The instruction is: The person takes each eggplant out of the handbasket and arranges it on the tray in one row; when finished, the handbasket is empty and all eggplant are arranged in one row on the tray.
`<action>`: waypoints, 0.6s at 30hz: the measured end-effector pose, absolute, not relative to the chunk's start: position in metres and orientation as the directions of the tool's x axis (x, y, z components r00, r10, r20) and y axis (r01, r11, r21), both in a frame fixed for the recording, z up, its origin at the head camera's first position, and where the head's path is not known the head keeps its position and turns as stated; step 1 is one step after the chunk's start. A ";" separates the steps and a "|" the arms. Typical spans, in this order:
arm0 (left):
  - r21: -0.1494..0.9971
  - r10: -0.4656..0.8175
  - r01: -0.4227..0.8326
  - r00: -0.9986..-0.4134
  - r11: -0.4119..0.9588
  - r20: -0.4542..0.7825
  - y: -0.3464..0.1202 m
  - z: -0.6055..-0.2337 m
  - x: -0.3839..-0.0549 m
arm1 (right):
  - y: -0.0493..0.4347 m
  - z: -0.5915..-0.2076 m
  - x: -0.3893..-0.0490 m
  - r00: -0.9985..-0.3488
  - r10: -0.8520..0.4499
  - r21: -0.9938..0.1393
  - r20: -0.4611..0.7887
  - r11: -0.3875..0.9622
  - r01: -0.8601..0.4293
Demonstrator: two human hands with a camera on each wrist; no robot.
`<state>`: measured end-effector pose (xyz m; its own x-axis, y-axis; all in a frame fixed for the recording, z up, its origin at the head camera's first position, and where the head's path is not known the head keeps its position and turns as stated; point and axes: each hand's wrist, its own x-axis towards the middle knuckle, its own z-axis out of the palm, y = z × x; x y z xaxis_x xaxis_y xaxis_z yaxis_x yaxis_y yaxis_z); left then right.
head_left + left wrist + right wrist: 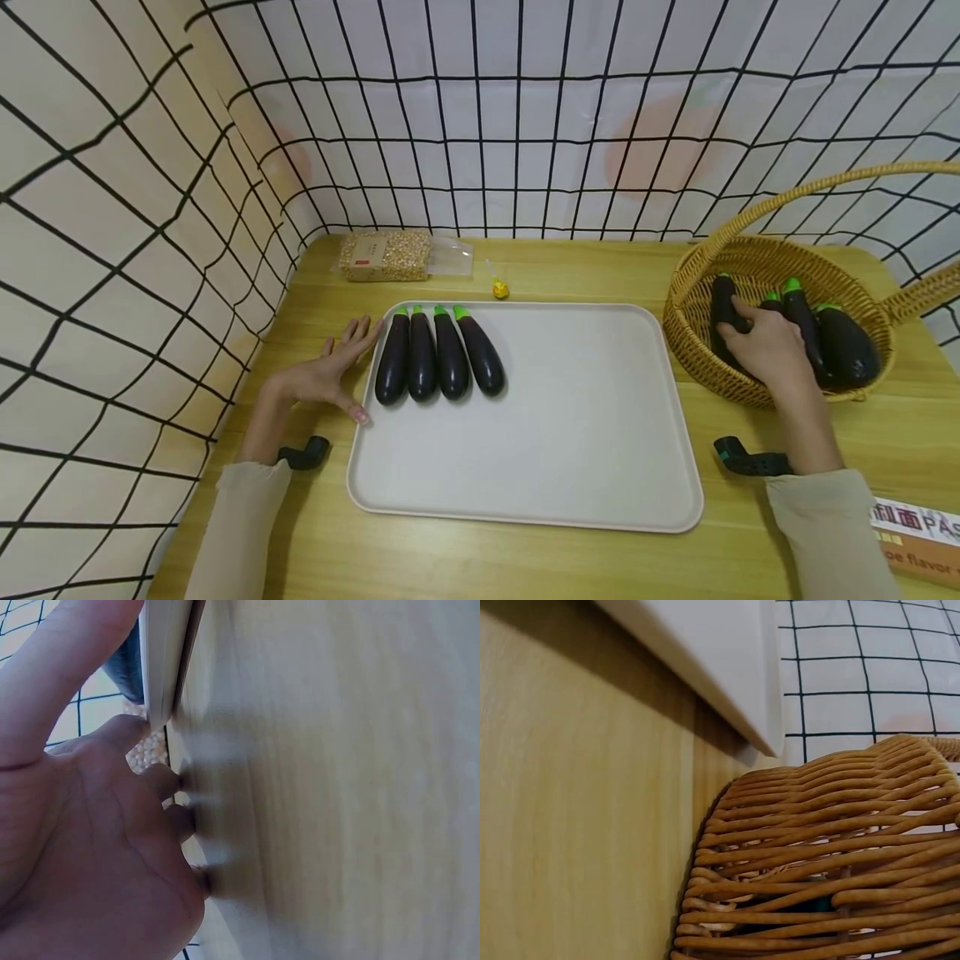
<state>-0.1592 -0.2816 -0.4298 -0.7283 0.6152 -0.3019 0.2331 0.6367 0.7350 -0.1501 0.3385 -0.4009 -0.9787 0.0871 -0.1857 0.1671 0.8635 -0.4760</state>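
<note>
Gripping eggplant (723,293) in basket (693,360), left fingers (364,341) splayed

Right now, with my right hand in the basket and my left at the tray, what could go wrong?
The eggplant in your right hand lies beside other eggplants in the basket, so lifting it might nudge them or bump the basket's side. Your left hand is spread at the edge of the tray; a push there could slide the tray and set the four eggplants on it rolling.
</note>
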 end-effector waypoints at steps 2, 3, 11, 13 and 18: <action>0.734 0.612 0.230 -0.730 0.639 -0.304 -0.282 -0.429 -0.159 | 0.338 -0.401 -0.151 -0.978 0.098 -0.478 -0.184 0.860 0.176; 0.735 0.612 0.228 -0.730 0.638 -0.305 -0.282 -0.429 -0.159 | 0.338 -0.401 -0.151 -0.977 0.104 -0.483 -0.185 0.856 0.183; 0.722 0.598 0.216 -0.733 0.657 -0.325 -0.282 -0.428 -0.160 | 0.340 -0.395 -0.143 -0.980 0.138 -0.557 -0.146 0.807 0.196; 0.721 0.596 0.216 -0.734 0.659 -0.325 -0.282 -0.428 -0.160 | 0.339 -0.388 -0.139 -0.980 0.136 -0.586 -0.143 0.787 0.194; 0.723 0.598 0.215 -0.732 0.657 -0.326 -0.283 -0.429 -0.160 | 0.340 -0.364 -0.124 -0.981 0.123 -0.613 -0.147 0.767 0.188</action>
<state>-0.1600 -0.2831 -0.4289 -0.7323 0.5978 -0.3261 0.2146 0.6571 0.7226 -0.1238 0.3396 -0.3642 -0.9814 0.1233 -0.1471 0.1883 0.7671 -0.6133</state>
